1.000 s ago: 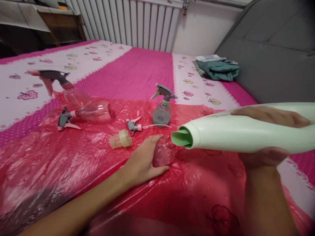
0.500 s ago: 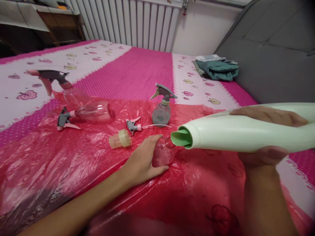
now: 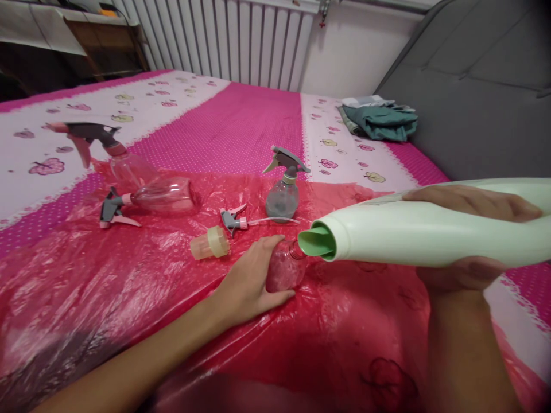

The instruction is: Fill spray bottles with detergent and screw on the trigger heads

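My left hand [image 3: 247, 284] is wrapped round a small clear bottle [image 3: 284, 269] with no cap, standing on the red plastic sheet [image 3: 129, 298]. My right hand [image 3: 469, 235] grips a large pale green jug [image 3: 422, 232], tipped on its side. The jug's green spout [image 3: 317, 241] sits right at the small bottle's open neck. A loose grey spray head [image 3: 235, 219] with its tube and a translucent cap [image 3: 210, 244] lie just beyond my left hand.
A grey spray bottle [image 3: 284, 186] stands behind. Two clear spray bottles [image 3: 146, 198] [image 3: 107, 146] are at the left. Folded teal clothes [image 3: 381, 120] rest by the grey headboard [image 3: 473, 86]. A radiator [image 3: 228, 40] lines the far wall.
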`<state>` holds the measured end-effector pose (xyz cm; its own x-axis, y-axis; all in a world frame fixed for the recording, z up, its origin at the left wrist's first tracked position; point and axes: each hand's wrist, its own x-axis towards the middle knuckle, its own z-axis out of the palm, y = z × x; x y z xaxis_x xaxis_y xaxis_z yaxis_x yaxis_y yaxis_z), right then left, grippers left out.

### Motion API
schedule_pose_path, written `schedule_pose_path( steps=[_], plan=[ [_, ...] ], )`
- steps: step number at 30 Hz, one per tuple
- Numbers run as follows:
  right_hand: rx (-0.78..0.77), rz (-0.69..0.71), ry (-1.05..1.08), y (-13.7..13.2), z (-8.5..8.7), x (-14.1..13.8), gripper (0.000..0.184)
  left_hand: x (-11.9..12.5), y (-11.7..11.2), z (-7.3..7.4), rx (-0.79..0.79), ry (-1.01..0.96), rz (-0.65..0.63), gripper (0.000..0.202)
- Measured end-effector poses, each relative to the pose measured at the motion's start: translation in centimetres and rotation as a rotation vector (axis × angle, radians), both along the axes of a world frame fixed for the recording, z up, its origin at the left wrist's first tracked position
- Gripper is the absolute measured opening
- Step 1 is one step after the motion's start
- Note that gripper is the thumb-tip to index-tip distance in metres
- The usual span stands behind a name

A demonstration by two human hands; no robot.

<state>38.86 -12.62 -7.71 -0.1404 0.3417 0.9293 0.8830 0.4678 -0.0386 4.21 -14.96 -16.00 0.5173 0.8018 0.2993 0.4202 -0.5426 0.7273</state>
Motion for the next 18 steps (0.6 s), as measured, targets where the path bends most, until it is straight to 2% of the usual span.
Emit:
schedule_pose_path(
  steps=[4, 13, 18],
  plan=[
    [0.005, -0.001, 0.003, -0.05, 0.0, 0.03, 0.087, -0.03, 0.01, -0.02, -0.01, -0.006, 0.001, 0.095],
    [0.014, -0.043, -0.002, -0.09, 0.15, 0.15, 0.097, 0.04, -0.05, 0.17, -0.005, 0.014, 0.009, 0.092],
    [0.073, -0.057, -0.064, 0.13, 0.29, 0.11, 0.099, -0.03, -0.05, 0.09, 0.009, 0.008, -0.002, 0.092]
  ],
)
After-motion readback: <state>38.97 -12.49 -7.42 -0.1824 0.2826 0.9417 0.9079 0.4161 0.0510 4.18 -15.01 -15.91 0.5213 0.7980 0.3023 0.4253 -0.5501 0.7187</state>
